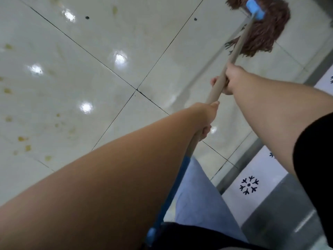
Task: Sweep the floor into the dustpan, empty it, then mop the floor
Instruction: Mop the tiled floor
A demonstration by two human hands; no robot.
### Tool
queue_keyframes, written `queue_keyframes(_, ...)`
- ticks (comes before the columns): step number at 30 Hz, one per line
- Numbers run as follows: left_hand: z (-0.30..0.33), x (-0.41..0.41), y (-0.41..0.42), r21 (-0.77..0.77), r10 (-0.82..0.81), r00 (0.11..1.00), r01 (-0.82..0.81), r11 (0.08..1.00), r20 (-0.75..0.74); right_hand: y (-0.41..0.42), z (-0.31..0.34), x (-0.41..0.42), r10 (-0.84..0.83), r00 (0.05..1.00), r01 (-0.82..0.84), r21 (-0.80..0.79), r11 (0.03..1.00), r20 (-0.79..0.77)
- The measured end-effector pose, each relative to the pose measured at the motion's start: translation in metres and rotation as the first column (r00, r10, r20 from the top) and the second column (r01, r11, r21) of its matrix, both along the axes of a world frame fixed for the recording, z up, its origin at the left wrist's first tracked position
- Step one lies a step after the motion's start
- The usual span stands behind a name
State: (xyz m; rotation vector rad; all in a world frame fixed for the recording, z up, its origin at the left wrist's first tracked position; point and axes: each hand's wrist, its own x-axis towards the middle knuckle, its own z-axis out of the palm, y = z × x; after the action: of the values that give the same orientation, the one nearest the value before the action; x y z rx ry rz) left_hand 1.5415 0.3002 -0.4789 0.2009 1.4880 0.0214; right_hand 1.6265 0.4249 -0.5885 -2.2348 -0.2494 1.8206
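Note:
A mop with a brown string head [263, 31] and a blue clamp [255, 9] lies on the glossy white tiled floor [90, 60] at the top right. Its beige handle [239, 44] runs down toward me and ends in a blue grip [167, 199]. My right hand [229, 81] grips the handle farther up, fingers wrapped round it. My left hand [205, 121] holds the handle lower down, thumb lying along the shaft. Yellowish-brown stains [23, 138] dot the tiles at the left.
Dark grout lines cross the floor and meet near the middle. A metal threshold strip [239, 170] runs along the right, with a white panel bearing a dark snowflake mark [249, 184] beyond it. My light blue trouser leg [200, 199] shows at the bottom.

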Motion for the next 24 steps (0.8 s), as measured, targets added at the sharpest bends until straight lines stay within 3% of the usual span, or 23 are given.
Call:
queue_keyframes(4, -0.017, -0.04, -0.049, 0.02, -0.102, 0.994, 0.102, 0.995, -0.037, -0.05, -0.001, -0.033, -0.054, 0.998, 0.053, -0.007, 0.999, -0.039)
queue_keyframes(12, -0.022, -0.166, -0.211, -0.017, -0.043, 0.999, 0.043, 0.999, -0.014, -0.205, -0.001, -0.148, -0.085, 0.995, 0.081, -0.066, 0.995, -0.059)
queue_keyframes(19, -0.019, -0.275, -0.442, -0.06, -0.126, 0.986, 0.12, 0.991, -0.107, -0.43, 0.009, -0.266, -0.063, 0.998, 0.057, -0.183, 0.981, -0.025)
queue_keyframes(24, 0.027, -0.364, -0.616, -0.259, -0.087, 0.996, 0.075, 0.963, -0.036, -0.607, 0.04, -0.353, 0.007, 0.999, -0.017, -0.265, 0.964, -0.04)
